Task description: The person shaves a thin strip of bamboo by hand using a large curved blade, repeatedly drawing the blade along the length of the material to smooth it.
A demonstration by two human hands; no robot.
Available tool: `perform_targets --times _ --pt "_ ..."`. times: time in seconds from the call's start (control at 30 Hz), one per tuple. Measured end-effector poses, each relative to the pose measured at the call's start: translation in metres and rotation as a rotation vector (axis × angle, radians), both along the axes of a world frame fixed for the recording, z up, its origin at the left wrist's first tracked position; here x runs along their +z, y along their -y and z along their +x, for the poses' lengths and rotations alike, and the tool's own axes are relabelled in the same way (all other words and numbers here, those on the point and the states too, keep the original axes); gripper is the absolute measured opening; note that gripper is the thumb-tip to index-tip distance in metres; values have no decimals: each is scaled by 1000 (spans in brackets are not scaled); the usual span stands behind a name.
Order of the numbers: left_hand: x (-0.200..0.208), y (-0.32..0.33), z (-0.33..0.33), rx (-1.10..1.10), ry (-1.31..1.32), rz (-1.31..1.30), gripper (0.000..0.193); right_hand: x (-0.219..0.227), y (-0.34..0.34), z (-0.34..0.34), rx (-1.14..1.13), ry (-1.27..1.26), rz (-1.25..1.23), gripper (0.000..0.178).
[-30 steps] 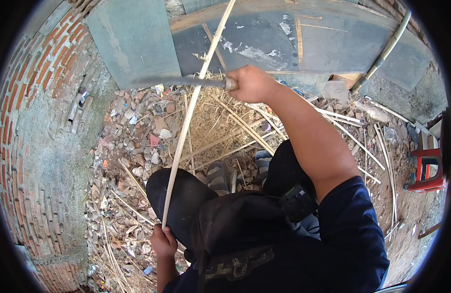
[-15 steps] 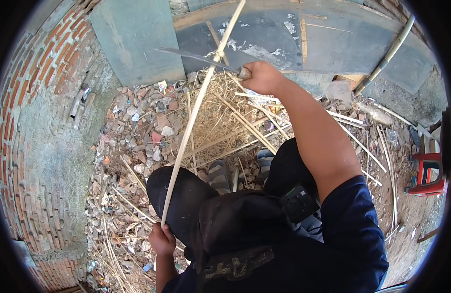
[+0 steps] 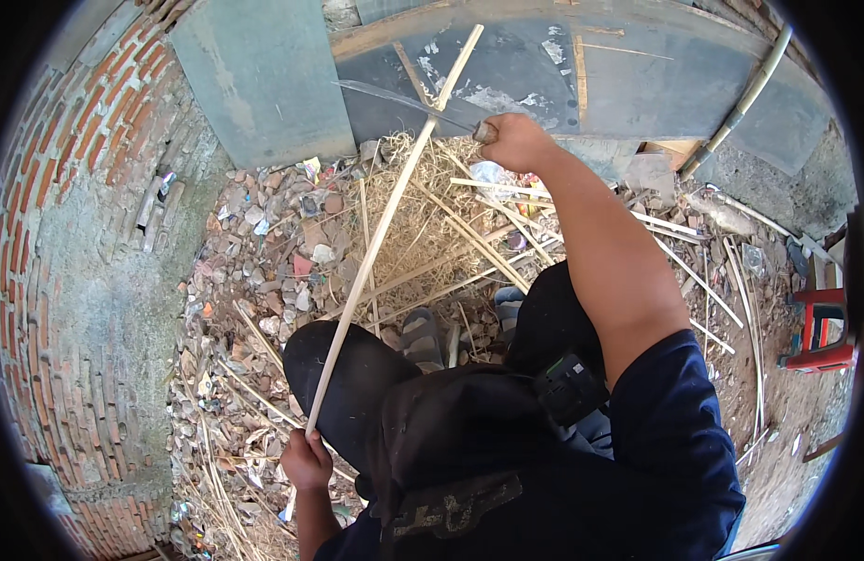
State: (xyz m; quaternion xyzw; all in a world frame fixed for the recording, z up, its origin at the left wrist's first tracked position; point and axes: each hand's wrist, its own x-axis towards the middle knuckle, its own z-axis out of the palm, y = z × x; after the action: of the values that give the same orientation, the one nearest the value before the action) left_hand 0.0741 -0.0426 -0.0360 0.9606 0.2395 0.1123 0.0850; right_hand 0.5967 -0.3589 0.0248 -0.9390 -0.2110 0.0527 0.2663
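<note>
A long, pale bamboo strip (image 3: 383, 237) slants up and away from my left hand (image 3: 307, 459), which is closed round its near end. The strip crosses my left thigh and rises toward the grey panels. My right hand (image 3: 519, 143) grips the short handle of a machete (image 3: 406, 99). Its long thin blade lies across the strip near the far end, pointing left. Small curled shavings (image 3: 436, 101) cling to the strip where the blade meets it.
Below the blade lies a heap of fine shavings (image 3: 409, 220). Several cut strips (image 3: 488, 245) are scattered over the rubble (image 3: 264, 271). A brick wall (image 3: 72, 280) stands on the left, grey panels (image 3: 507, 75) at the back, and a red stool (image 3: 818, 329) at the right.
The machete has shifted slightly right along with my right hand. The strip's far end has dropped lower in view, and my left hand has moved a little toward me.
</note>
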Motion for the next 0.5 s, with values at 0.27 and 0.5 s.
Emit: perform_targets --times 0.27,0.5 --pt "5 2 -5 -39 55 -12 31 18 -1 -21 235 149 90 23" --pt "-6 -19 -54 15 18 -25 34 17 -8 -16 143 53 -98 30"
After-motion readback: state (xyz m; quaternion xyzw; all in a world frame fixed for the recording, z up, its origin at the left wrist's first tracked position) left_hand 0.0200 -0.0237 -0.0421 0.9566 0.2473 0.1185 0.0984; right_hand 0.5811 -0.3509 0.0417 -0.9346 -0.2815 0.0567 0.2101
